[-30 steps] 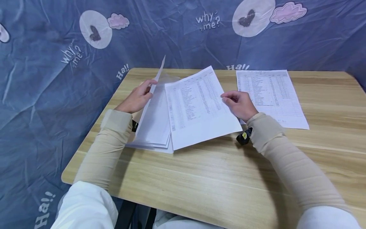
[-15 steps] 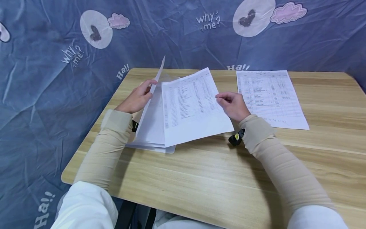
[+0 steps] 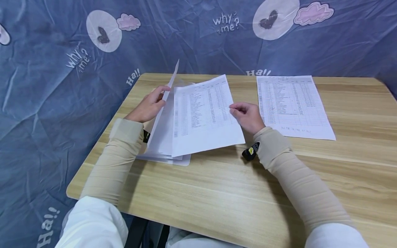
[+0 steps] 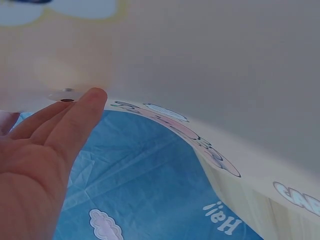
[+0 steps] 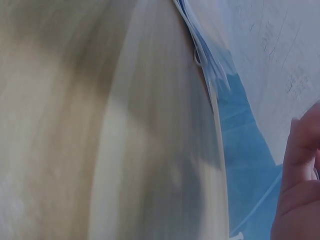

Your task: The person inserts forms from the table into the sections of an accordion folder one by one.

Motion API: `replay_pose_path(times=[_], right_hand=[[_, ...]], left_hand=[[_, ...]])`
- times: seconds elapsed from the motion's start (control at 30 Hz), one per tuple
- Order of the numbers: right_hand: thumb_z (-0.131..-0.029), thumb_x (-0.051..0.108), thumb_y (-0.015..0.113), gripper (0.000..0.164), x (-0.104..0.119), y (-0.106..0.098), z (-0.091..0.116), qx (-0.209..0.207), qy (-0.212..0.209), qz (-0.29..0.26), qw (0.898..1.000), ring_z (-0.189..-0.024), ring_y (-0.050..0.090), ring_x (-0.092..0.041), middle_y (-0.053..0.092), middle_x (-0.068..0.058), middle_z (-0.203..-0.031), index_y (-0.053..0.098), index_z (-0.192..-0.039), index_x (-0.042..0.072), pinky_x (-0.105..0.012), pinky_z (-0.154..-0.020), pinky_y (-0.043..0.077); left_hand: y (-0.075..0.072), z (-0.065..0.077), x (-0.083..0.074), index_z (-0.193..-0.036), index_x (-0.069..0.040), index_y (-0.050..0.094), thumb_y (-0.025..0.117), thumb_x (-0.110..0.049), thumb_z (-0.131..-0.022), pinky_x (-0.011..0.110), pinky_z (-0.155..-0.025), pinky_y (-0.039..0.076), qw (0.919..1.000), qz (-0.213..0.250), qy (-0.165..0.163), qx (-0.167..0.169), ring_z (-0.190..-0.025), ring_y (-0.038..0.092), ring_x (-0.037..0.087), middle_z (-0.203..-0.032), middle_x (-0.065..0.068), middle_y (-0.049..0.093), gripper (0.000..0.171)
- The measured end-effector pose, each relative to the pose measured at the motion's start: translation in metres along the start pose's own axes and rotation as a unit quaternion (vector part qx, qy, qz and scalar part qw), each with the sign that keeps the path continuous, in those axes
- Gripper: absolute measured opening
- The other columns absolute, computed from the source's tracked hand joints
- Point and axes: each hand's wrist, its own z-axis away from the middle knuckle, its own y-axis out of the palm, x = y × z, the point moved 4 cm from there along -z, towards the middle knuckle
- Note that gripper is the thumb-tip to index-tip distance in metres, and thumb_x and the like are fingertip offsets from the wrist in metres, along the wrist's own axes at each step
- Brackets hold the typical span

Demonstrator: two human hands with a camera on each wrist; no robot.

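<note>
My right hand [image 3: 248, 116] pinches the right edge of a printed sheet [image 3: 201, 117], a table of rows with a blank lower part, held at a slant over a folder [image 3: 185, 161]. The left edge of the sheet overlaps the papers inside the folder. With my left hand [image 3: 147, 106] I hold the raised folder cover [image 4: 210, 65] by its edge, thumb on the inner side. In the left wrist view the cover's outside carries cartoon prints and a small round snap near my fingers. My right fingers [image 5: 300, 155] show at the edge of the right wrist view.
A second printed sheet [image 3: 294, 106] lies flat at the back right of the wooden table [image 3: 198, 193]. Behind the table hangs a blue patterned cloth [image 3: 186, 38]. The table's left edge runs close by my left forearm.
My right hand has moved left with the printed sheet, which now covers more of the folder's papers. My left hand has stayed in place on the cover.
</note>
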Motion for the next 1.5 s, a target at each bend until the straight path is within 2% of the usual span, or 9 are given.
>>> replay_pose_path(times=[0.43, 0.97, 1.27, 1.5], right_hand=[[-0.091, 0.015, 0.061, 0.026, 0.000, 0.014, 0.005, -0.005, 0.024, -0.015, 1.000, -0.077, 0.054, -0.008, 0.064, -0.011, -0.094, 0.067, -0.109, -0.002, -0.017, -0.069, 0.044], [-0.090, 0.012, 0.062, 0.024, 0.001, 0.028, 0.005, -0.021, 0.031, -0.033, 0.999, -0.077, 0.054, -0.009, 0.064, -0.013, -0.094, 0.067, -0.108, -0.002, -0.016, -0.068, 0.045], [-0.090, 0.011, 0.062, 0.023, 0.006, 0.034, 0.007, -0.014, 0.033, -0.041, 0.999, -0.079, 0.055, -0.012, 0.064, -0.018, -0.099, 0.067, -0.108, -0.002, -0.017, -0.069, 0.045], [-0.089, 0.011, 0.062, 0.023, 0.008, 0.041, 0.006, -0.016, 0.029, -0.044, 0.998, -0.079, 0.056, -0.012, 0.065, -0.017, -0.098, 0.068, -0.107, -0.002, -0.017, -0.069, 0.046]], left_hand=[[0.001, 0.001, 0.001, -0.141, -0.013, 0.030, 0.031, -0.008, -0.097, 0.049, -0.097, 0.038, 1.0000, 0.007, -0.004, -0.001, -0.119, 0.046, 0.036, -0.144, 0.017, 0.035, 0.044], [0.001, 0.000, 0.003, -0.141, -0.015, 0.029, 0.030, -0.012, -0.099, 0.047, -0.095, 0.037, 1.0000, 0.001, -0.006, 0.000, -0.116, 0.047, 0.035, -0.144, 0.017, 0.036, 0.043], [0.000, 0.001, 0.002, -0.142, -0.014, 0.029, 0.030, -0.013, -0.098, 0.048, -0.097, 0.036, 0.9999, -0.007, -0.007, -0.005, -0.118, 0.046, 0.034, -0.144, 0.017, 0.035, 0.044], [0.000, 0.001, 0.002, -0.142, -0.015, 0.030, 0.031, -0.013, -0.098, 0.047, -0.095, 0.037, 0.9999, -0.009, -0.005, -0.008, -0.115, 0.047, 0.034, -0.142, 0.018, 0.037, 0.044]])
